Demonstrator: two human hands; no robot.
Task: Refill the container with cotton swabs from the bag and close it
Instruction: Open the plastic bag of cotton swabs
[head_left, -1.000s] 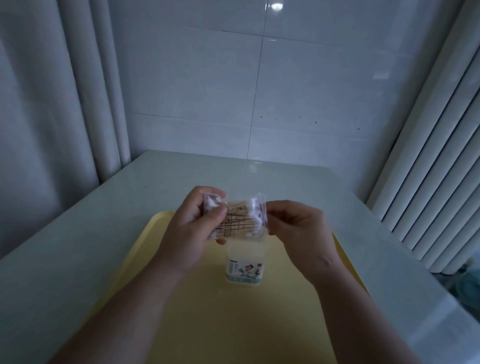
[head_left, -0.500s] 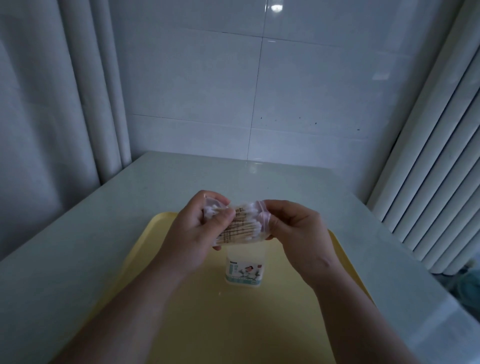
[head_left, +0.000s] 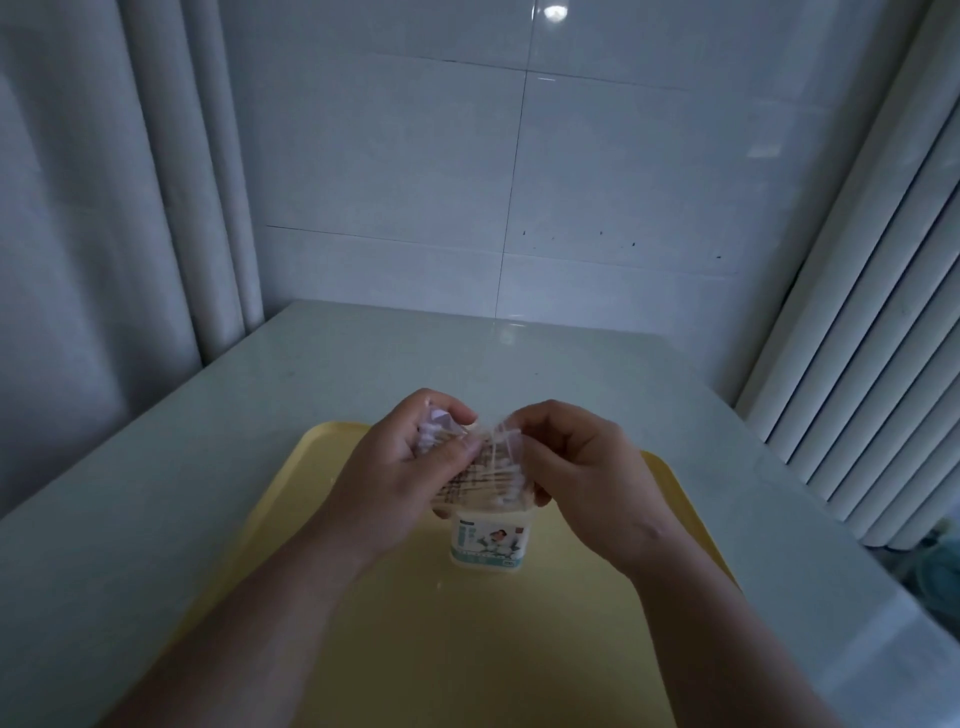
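Note:
A clear plastic bag of cotton swabs (head_left: 491, 470) is held in the air between both hands. My left hand (head_left: 402, 470) grips its left end, crumpling the film. My right hand (head_left: 576, 467) pinches its right end. The wooden sticks and white tips show through the plastic. Directly below the bag stands the small white container (head_left: 490, 543) with a printed label, on the yellow tray (head_left: 467, 649). The bag hides the container's top, so I cannot tell whether it has a lid on.
The tray lies on a pale green-white table (head_left: 208, 467) set in a tiled corner. Curtains (head_left: 104, 208) hang at the left. A ribbed white radiator (head_left: 872, 338) stands at the right of the table.
Both hands have lowered the bag toward the container and drawn closer together. The bag is more crumpled and tilted than a second ago.

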